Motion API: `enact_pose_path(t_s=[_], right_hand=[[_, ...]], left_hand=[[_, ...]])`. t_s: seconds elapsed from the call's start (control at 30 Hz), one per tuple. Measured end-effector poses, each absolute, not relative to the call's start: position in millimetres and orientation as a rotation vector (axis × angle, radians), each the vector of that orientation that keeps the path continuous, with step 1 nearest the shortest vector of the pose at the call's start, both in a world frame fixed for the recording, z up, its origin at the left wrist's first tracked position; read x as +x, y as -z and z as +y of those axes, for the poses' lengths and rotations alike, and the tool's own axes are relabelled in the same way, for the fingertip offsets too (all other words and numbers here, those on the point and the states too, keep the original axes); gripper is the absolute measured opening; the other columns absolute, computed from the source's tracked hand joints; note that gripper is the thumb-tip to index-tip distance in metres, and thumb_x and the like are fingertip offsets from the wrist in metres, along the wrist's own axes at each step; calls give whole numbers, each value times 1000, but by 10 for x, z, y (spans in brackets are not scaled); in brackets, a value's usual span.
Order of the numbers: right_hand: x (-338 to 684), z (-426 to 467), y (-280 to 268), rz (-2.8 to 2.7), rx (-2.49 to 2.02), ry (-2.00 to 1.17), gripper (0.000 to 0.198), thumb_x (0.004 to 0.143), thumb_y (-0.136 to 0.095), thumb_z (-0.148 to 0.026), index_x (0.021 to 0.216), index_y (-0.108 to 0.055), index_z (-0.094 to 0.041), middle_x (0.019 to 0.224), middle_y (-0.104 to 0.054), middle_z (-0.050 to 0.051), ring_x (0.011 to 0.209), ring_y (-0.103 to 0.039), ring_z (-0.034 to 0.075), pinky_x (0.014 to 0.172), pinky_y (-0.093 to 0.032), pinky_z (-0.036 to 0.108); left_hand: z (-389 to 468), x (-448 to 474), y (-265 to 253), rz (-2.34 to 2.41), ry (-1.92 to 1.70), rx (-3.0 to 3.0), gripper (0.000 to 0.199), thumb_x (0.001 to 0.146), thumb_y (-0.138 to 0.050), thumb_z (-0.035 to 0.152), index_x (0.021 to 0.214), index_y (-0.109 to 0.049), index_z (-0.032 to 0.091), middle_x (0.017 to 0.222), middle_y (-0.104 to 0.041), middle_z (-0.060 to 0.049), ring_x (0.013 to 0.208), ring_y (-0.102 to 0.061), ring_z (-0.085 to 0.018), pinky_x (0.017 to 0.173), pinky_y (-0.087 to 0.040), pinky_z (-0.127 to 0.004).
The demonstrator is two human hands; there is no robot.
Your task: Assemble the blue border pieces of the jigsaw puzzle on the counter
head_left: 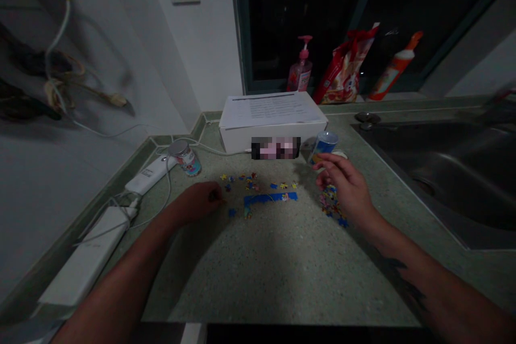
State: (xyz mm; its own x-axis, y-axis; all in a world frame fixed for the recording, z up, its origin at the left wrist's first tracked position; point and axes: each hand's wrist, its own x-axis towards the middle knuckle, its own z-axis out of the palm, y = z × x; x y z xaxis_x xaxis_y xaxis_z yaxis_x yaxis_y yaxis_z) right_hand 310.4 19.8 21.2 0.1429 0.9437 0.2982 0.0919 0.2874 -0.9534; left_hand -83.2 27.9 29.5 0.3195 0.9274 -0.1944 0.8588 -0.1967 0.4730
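Note:
A short blue strip of joined jigsaw puzzle pieces lies on the counter, with one end bending toward me. My left hand is left of it, fingers pinched together; whatever is at their tips is too small and dark to make out. A single blue piece lies close by. My right hand hovers over a heap of loose pieces, fingers half curled and apart, with nothing visible in them. Just behind it stands a blue can with a clear top. More loose pieces are scattered beyond the strip.
A white box with a printed sheet stands at the back, a phone leaning against it. At left are a lidded jar, power strips and cables. The sink is at right. Bottles and a red bag line the sill.

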Motion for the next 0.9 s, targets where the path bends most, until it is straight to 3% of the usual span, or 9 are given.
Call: enact_pose_path(t_s=[0.37,0.6,0.9], right_hand=[[3024,178,-151,-1321,-1077,-897,31,100,-72,-51,120,-73,-26,95,-78,3,61,-67,16,52,-55,30],[2972,131,-97,-1422,-1095,-874,33,103,-68,-51,123,-72,-25,96,-78,5,62,-68,16,54,-55,30],[2803,-116,-161,-2058,-1105,-733,27,109,-55,-35,123,-76,-24,104,-81,6,82,-74,20,72,-55,33]], left_hand=[[114,-636,-351,1219,-256,2055,17,90,-60,25,97,-75,23,97,-80,-3,90,-73,-23,85,-54,-34],[-33,-518,-375,1144,-225,2065,18,93,-61,25,101,-78,23,98,-80,-4,86,-71,-21,81,-53,-33],[-251,-284,-403,1033,-204,2016,21,94,-60,17,103,-79,21,100,-81,-4,87,-73,-20,77,-53,-31]])
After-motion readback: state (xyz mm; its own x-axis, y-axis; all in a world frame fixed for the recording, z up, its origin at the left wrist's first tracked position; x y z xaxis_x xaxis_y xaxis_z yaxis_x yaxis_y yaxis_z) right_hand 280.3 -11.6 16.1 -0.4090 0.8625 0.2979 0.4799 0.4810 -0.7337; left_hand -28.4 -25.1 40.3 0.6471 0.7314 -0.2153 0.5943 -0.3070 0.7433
